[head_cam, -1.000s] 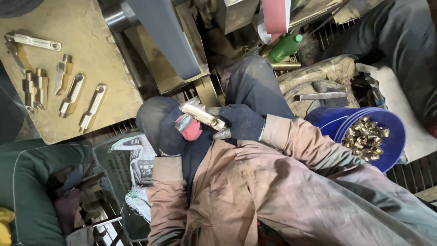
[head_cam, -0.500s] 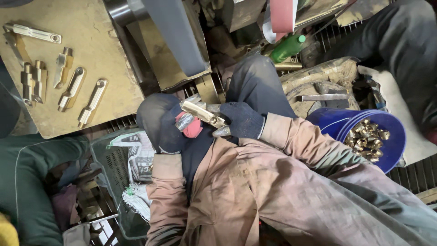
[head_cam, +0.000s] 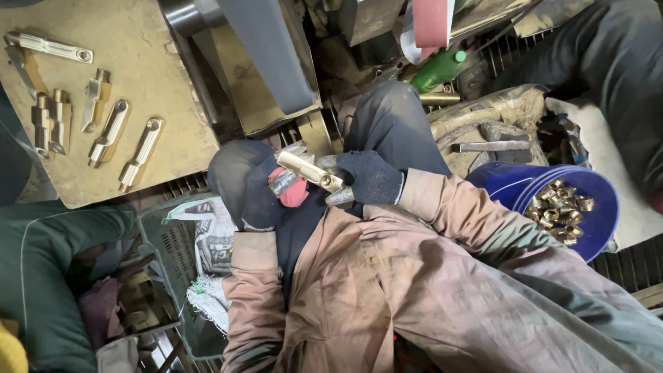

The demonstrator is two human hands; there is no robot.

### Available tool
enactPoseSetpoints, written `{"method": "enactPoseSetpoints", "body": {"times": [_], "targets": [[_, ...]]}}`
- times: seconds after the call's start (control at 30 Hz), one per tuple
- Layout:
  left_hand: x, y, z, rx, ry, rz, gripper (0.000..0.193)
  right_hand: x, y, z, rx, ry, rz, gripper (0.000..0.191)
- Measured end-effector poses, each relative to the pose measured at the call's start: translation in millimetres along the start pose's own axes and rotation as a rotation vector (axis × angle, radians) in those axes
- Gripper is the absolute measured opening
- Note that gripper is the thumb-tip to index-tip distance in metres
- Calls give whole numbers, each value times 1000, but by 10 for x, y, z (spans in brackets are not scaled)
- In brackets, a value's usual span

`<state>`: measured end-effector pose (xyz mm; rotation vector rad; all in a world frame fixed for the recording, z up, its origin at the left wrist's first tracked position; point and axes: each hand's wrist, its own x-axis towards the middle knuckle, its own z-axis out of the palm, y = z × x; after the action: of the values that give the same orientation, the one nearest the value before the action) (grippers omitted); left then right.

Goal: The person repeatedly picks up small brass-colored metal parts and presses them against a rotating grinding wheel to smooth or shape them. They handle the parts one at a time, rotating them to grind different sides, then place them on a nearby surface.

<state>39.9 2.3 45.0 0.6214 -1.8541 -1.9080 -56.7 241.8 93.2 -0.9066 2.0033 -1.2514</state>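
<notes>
Head view: both gloved hands clench one brass fitting (head_cam: 309, 170) over the lap, left hand (head_cam: 252, 190) underneath, right hand (head_cam: 369, 178) at its end. Taped fingertips look slick; I'd judge it could slip toward the grated floor (head_cam: 625, 266) beside the blue bucket (head_cam: 514, 190).

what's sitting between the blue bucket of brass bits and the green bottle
In the head view, between the blue bucket and the green bottle lies a dusty sack with a grey metal bar on it.
</notes>
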Motion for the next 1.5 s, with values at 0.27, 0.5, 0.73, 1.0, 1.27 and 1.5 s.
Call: {"method": "enactPoseSetpoints", "body": {"times": [0.27, 0.5, 0.73, 1.0, 1.27, 1.5], "targets": [[7, -6, 50, 1, 38, 6, 34, -7, 8, -22, 23, 30, -62, 77], [-2, -46, 32, -9, -65, -5, 36, 4, -32, -93, 199, -44, 32, 65], [-1, -130, 29, 38, -470, -62, 38, -4, -55, -202, 265, -130, 102, 73], [30, -212, 52, 98, -465, -69, 40, -51, 119, -248, 306, 12, -10, 62], [-44, -74, -32, 109, -330, -59, 42, 8, 99, -181, 541, -186, 85, 65], [-212, 253, -557, 125, -143, -56, 43, 56, 64, -212, 518, -167, 85, 53]]}}
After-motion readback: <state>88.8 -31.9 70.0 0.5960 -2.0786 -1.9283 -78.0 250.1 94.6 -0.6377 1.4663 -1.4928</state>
